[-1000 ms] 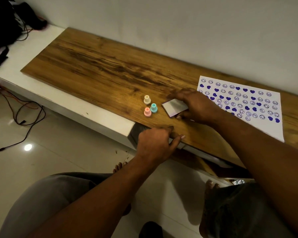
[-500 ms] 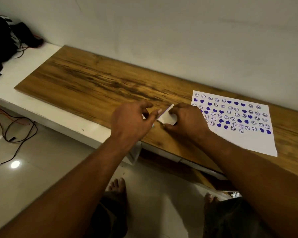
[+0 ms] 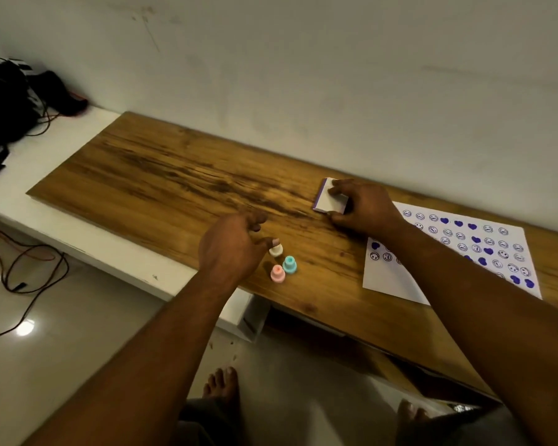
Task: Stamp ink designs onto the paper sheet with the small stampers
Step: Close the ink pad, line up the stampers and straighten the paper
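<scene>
Three small stampers stand close together on the wooden board: a cream one, a teal one and a pink one. My left hand hovers just left of them, fingers apart, one fingertip touching the top of the cream stamper. My right hand grips a small white ink pad with a purple edge, resting on the board. The white paper sheet lies at the right, covered with purple smiley faces and hearts; my right forearm crosses it.
A white ledge runs under and left of the board, with a black bag and cables at its far left. Wires trail on the tiled floor. A wall stands right behind the board. My bare feet show below.
My right hand has carried the ink pad away from the stampers toward the wall. My left hand has come off the pad and now reaches the cream stamper.
</scene>
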### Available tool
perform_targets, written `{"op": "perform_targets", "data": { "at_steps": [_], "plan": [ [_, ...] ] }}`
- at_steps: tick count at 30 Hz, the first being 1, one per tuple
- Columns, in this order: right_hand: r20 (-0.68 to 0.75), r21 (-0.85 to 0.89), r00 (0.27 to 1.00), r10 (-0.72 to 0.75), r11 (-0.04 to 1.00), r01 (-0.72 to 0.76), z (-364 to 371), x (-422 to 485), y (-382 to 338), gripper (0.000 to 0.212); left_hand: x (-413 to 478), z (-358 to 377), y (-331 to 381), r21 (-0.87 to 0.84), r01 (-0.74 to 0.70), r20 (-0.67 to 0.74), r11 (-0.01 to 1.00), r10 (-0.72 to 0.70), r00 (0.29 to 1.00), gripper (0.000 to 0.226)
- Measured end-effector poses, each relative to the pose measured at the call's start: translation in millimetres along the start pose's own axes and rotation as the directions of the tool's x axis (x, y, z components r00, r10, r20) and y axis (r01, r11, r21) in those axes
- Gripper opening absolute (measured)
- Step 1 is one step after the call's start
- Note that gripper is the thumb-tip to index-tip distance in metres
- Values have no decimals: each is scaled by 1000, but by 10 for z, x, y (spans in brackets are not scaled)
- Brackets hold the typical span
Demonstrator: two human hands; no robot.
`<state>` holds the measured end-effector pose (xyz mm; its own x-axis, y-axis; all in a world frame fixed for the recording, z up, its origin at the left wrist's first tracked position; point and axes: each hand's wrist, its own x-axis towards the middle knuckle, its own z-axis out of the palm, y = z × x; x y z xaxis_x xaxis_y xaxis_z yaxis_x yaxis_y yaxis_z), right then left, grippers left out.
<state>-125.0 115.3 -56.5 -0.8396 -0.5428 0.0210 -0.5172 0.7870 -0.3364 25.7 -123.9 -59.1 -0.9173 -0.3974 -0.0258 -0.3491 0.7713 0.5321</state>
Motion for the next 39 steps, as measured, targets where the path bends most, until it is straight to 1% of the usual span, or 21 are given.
{"op": "perform_targets", "data": {
  "at_steps": [4, 8, 13, 15, 16, 18, 20, 21, 22, 23, 24, 26, 27, 28, 31, 34, 37, 39],
  "plan": [
    [39, 2, 998, -40, 999, 40, -14, -6, 72, 62, 26, 55, -23, 23, 24, 41, 999, -25, 999, 60],
    [31, 13, 998, -56, 998, 55, -13, -67, 125, 57, 29, 88, 15, 27, 39, 52, 999, -40, 998, 62],
    [32, 65, 998, -59, 996, 56, 16, -109, 178, 59, 16, 81, 43, 47, 43, 66, 998, -46, 997, 62],
    [38, 59, 996, -83, 995, 80, 16, -111, 186, 59, 11, 62, 50, 47, 46, 77, 998, -50, 996, 64],
    [25, 53, 994, -105, 993, 104, 20, -109, 189, 58, 8, 49, 51, 51, 47, 82, 998, -52, 995, 64],
    [-68, 57, 988, -136, 989, 140, 20, -103, 194, 54, 8, 25, 61, 68, 53, 95, 996, -59, 994, 66],
    [-195, 106, 973, -120, 984, 143, 0, -92, 136, 42, 15, 6, 69, 90, 66, 112, 994, -76, 991, 65],
    [-239, 144, 965, -111, 978, 149, -11, -81, 75, 34, 15, -3, 73, 99, 76, 126, 992, -88, 988, 64],
    [-251, 190, 961, -116, 968, 166, -21, -65, -10, 26, 13, -9, 77, 105, 85, 139, 991, -99, 985, 62],
    [-217, 238, 966, -139, 952, 190, -28, -53, -112, 19, 9, -8, 83, 109, 89, 148, 990, -105, 983, 59],
    [-141, 282, 974, -177, 936, 211, -20, -38, -234, 16, 3, -9, 81, 111, 91, 151, 990, -107, 983, 55],
    [53, 329, 963, -264, 915, 233, 42, -27, -498, 27, -10, -11, 75, 108, 93, 143, 990, -108, 984, 49],
    [120, 318, 946, -301, 914, 250, 94, -27, -615, 33, -15, -15, 69, 113, 92, 134, 989, -107, 985, 47],
    [153, 293, 931, -330, 915, 276, 147, -30, -707, 36, -16, -20, 63, 126, 89, 125, 988, -105, 987, 44],
    [224, 217, 899, -376, 919, 330, 261, -24, -889, 37, -22, -49, 23, 149, 92, 105, 985, -108, 989, 41],
    [278, 174, 891, -358, 931, 320, 337, 28, -925, 31, -24, -71, -20, 133, 117, 100, 984, -131, 986, 39],
    [260, 142, 914, -311, 949, 282, 405, 106, -909, 26, -20, -86, -43, 126, 132, 105, 983, -146, 984, 38],
    [204, 105, 940, -274, 961, 257, 423, 187, -868, 28, -10, -90, -51, 107, 136, 114, 985, -148, 982, 36]
  ]
}}
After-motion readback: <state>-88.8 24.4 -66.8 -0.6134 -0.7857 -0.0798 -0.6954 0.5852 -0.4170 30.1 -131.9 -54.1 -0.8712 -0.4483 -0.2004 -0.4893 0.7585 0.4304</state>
